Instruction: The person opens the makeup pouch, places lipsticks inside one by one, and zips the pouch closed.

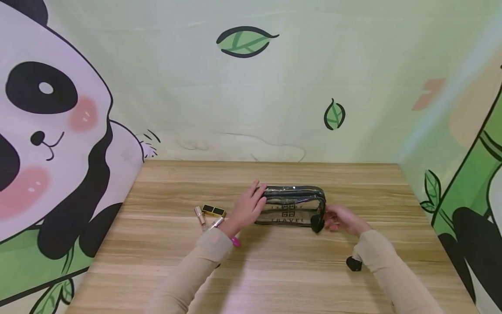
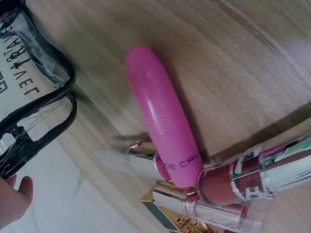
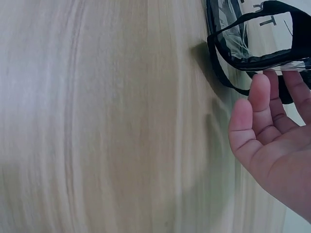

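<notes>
A clear travel pouch with black trim and "TRAVEL" lettering stands on the wooden table. At its left end, my left hand rests its extended fingers against the upper edge. My right hand is at the opposite end, beside a black strap. In the right wrist view, the loosely bent fingers come right up to the pouch's trim, pinching nothing. A pink lipstick tube lies beneath the left forearm, which mostly hides it in the head view.
Left of the left hand lie a black-and-gold case, a rose-gold tube and a silver-capped tube. The wooden table ends at a panda-printed backdrop behind and at both sides.
</notes>
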Demonstrator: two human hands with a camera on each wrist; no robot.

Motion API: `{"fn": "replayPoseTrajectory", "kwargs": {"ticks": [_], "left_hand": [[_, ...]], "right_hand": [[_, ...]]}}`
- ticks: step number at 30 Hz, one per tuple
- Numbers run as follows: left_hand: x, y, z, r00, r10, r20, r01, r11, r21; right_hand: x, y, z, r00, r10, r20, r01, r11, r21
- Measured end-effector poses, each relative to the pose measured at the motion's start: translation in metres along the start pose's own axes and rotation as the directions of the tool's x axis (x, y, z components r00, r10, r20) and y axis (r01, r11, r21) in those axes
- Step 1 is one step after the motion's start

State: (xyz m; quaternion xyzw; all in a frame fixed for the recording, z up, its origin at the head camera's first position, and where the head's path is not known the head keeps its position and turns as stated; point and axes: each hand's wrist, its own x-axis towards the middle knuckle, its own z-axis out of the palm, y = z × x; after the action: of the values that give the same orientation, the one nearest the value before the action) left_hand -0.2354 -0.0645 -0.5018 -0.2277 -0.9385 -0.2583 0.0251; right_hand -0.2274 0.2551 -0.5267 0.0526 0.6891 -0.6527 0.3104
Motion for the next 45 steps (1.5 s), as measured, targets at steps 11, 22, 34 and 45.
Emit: {"fn": "replayPoseTrajectory", "kwargs": {"ticks": [11, 22, 34, 45], "left_hand": [[-0.002, -0.001, 0.004, 0.999, 0.038, -0.038, -0.038, 0.999, 0.022], [-0.003, 0.0, 0.004, 0.999, 0.037, -0.038, -0.037, 0.999, 0.02], [-0.003, -0.005, 0.007, 0.994, 0.081, -0.072, -0.08, 0.997, 0.019], [-0.003, -0.006, 0.006, 0.997, 0.067, -0.044, -0.067, 0.998, 0.023]], "right_hand": [[0.003, 0.004, 0.003, 1.0, 0.0, 0.005, -0.001, 0.996, 0.093], [0.001, 0.003, 0.006, 0.999, 0.003, 0.041, -0.011, 0.985, 0.174], [-0.001, 0.003, 0.005, 0.999, -0.047, 0.006, 0.045, 0.988, 0.149], [0.078, 0.077, -0.058, 0.91, -0.38, -0.164, 0.375, 0.925, -0.065]]}}
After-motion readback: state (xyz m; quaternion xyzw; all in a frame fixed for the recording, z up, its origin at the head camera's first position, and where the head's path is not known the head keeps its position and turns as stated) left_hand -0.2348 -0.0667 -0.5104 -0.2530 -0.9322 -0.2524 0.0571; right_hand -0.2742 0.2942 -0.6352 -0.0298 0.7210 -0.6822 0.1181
